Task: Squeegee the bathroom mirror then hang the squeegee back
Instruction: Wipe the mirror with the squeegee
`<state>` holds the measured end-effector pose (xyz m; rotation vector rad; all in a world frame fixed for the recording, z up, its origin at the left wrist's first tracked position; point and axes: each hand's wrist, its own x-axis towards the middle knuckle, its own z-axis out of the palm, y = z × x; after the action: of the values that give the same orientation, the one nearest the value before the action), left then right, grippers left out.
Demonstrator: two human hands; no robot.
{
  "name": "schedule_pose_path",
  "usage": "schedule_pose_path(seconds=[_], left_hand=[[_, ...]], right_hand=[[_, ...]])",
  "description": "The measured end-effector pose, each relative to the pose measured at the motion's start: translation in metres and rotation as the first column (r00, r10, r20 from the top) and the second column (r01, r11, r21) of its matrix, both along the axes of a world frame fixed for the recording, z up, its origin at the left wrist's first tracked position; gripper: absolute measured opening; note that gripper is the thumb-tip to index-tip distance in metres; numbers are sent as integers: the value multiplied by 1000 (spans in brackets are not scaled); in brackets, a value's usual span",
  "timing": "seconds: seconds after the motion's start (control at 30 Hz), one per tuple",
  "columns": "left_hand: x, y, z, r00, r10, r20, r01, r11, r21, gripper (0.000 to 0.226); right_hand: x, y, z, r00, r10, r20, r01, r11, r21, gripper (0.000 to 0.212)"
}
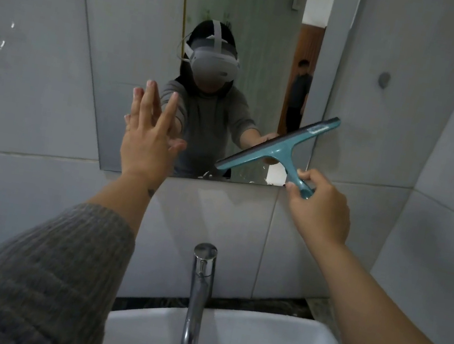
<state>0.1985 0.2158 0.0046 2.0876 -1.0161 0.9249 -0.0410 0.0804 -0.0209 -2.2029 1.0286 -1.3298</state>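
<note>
The right hand (pixel 318 208) grasps the teal squeegee (pixel 281 148) by its handle end, blade tilted against the lower right of the mirror (pixel 247 10). The left hand (pixel 148 134) lies open and flat on the glass, holding nothing. Risk: the tilted blade may skip and leave streaks, and the palm may smear the glass.

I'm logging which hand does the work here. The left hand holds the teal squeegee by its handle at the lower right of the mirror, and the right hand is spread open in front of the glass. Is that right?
Not quite: the hands are swapped. In the head view the right hand holds the teal squeegee by its handle at the lower right of the mirror, and the left hand is spread open in front of the glass.
</note>
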Motion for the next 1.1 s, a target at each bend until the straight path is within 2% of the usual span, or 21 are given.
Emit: schedule_pose_path(seconds=[0.13,0.3,0.4,0.53,0.7,0.87,1.0,1.1], left_hand=[[-1,0,-1,1000,21,-15,-21,1000,7,80],[2,1,-3,1000,22,-7,-22,1000,20,81],[2,3,-4,1000,26,13,-26,999,30,79],[1,4,-3,999,45,26,-47,997,55,80],[-2,4,-3,998,55,34,-57,997,61,79],[-19,6,-21,998,-22,52,16,993,113,77],[-56,4,-36,962,-264,65,242,941,237,64],[-88,1,-35,891,-451,62,384,818,428,57]], right_hand=[[4,10,-17,993,31,116,-49,987,156,7],[26,28,-48,948,-35,318,-111,896,430,8],[38,42,-58,938,-24,346,-150,870,469,8],[50,59,-64,939,3,345,-164,883,439,7],[50,68,-77,982,28,189,-94,933,347,11],[27,64,-73,999,40,21,-45,922,386,10],[-2,50,-41,993,96,-68,-57,897,439,6],[-30,40,4,938,234,-257,-79,864,497,11]])
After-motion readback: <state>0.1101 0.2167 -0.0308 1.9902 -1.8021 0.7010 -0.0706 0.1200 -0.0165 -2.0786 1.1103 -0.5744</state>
